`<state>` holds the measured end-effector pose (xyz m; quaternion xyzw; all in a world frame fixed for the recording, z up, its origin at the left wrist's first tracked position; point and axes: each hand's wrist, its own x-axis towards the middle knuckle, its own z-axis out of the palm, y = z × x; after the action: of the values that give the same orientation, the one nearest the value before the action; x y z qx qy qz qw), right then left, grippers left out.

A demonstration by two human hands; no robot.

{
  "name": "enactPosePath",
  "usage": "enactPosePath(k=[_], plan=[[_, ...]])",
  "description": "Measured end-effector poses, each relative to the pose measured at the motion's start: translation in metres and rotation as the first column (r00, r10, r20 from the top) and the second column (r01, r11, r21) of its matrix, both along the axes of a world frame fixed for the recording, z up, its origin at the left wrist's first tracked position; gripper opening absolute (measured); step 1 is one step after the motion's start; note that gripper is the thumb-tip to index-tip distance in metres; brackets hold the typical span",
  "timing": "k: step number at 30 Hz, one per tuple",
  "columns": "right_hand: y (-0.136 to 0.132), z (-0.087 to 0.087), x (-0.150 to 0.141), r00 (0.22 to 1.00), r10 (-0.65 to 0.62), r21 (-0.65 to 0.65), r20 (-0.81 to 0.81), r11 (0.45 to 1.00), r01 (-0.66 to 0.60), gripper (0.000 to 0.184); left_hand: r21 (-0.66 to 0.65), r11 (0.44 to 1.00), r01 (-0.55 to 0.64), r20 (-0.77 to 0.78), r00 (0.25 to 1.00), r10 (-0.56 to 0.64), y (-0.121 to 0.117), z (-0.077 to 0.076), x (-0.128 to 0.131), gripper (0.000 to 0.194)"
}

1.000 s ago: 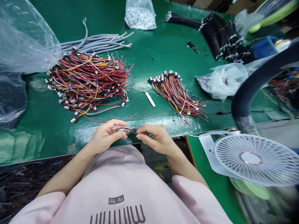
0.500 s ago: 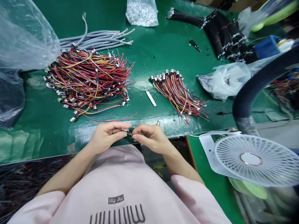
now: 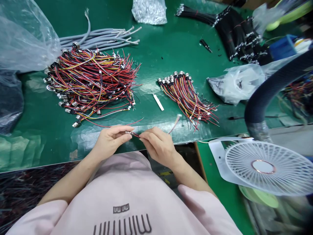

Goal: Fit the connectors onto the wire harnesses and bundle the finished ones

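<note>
At the lower centre of the frame, the left hand (image 3: 111,139) has thumb and fingers clamped on the metal connector (image 3: 128,132) of a multicoloured wire harness (image 3: 136,134), while the right hand's (image 3: 158,143) fingertips pinch its wires just beside it. Good handling likely means gripping the shell steadily, straightening the leads without tugging at their joints, and keeping the blurred white plug (image 3: 179,116) clear of the harness bundle (image 3: 186,96) right of centre.

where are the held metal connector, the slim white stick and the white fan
Held metal connector (image 3: 128,132): head view, metal shell
Slim white stick (image 3: 158,102): head view, middle of body
White fan (image 3: 263,166): head view, centre of grille
</note>
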<state>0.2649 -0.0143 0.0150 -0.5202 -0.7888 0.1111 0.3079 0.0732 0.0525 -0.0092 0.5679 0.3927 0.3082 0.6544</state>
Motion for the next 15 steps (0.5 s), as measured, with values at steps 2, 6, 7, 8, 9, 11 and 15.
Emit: enactPosePath(k=[2, 6, 7, 8, 9, 11, 15], plan=[[0.0004, 0.0012, -0.0005, 0.994, -0.023, -0.069, -0.103, 0.998, 0.016, 0.016, 0.040, 0.999, -0.018, 0.005, 1.000, 0.018, -0.0007, 0.0002, 0.0003, 0.023], [0.0028, 0.0026, 0.0005, 0.969, -0.075, -0.217, -0.235, 0.976, 0.023, 0.011, 0.047, 0.999, -0.022, 0.002, 1.000, 0.022, -0.0022, 0.0000, 0.0008, 0.024], [0.0034, 0.0029, 0.0012, 0.965, -0.078, -0.234, -0.249, 0.972, 0.018, 0.010, 0.056, 0.998, -0.025, -0.002, 1.000, 0.026, -0.0026, -0.0002, 0.0009, 0.023], [0.0040, 0.0031, 0.0020, 0.962, -0.081, -0.248, -0.260, 0.969, 0.015, 0.009, 0.077, 0.997, -0.030, -0.008, 1.000, 0.030, -0.0030, -0.0004, 0.0009, 0.023], [0.0047, 0.0033, 0.0028, 0.960, -0.082, -0.262, -0.268, 0.965, 0.010, 0.007, 0.111, 0.993, -0.033, -0.017, 0.999, 0.035, -0.0033, -0.0006, 0.0008, 0.022], [0.0058, 0.0036, 0.0045, 0.964, -0.070, -0.281, -0.255, 0.960, -0.004, 0.005, 0.200, 0.979, -0.041, -0.042, 0.998, 0.050, -0.0036, -0.0012, 0.0007, 0.020], [0.0074, 0.0014, 0.0048, 0.996, -0.047, -0.191, -0.078, 0.981, 0.031, 0.008, 0.285, 0.957, -0.047, -0.105, 0.991, 0.079, -0.0037, -0.0011, 0.0015, 0.019]])
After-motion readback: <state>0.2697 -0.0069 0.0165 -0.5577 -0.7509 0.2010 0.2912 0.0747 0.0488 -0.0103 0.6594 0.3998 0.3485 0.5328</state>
